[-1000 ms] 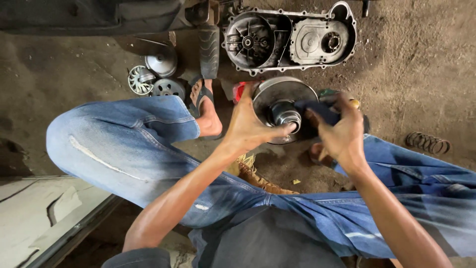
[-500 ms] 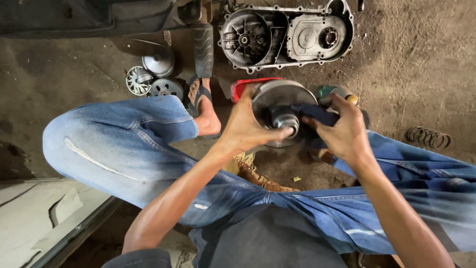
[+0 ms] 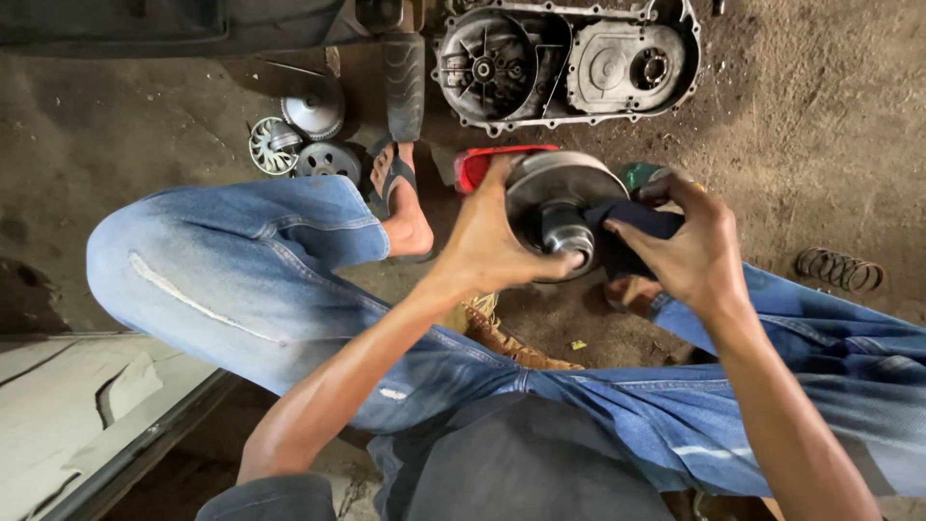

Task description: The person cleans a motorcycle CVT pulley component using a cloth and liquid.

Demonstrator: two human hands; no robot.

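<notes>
From the head camera, the left hand (image 3: 494, 241) grips a round, dull-silver metal pulley disc (image 3: 559, 198) by its left edge, fingers curled round the rim and the thumb reaching toward the raised steel hub at its centre. The disc is held in mid-air above the dirt floor, between the knees, its face turned toward the camera. The right hand (image 3: 687, 253) is closed on a dark navy cloth (image 3: 627, 232), pinching it in the fingers and pressing it against the right side of the disc and hub.

Just behind the disc, partly hidden, sit a flat red plastic container (image 3: 479, 164) on the left and a small green round tin (image 3: 640, 176) on the right; any markings on them are too small to tell.

Farther off lies a grey cast-metal engine case (image 3: 617, 68), ribbed and bolt-holed, with a finned fan in its left half. At the far left three small round metal parts (image 3: 299, 140) rest on the ground beside a bare foot in a black flip-flop (image 3: 400, 198). A rusty coil spring (image 3: 839, 270) lies at the right. Faded blue denim jeans (image 3: 251, 280) cover both legs.
</notes>
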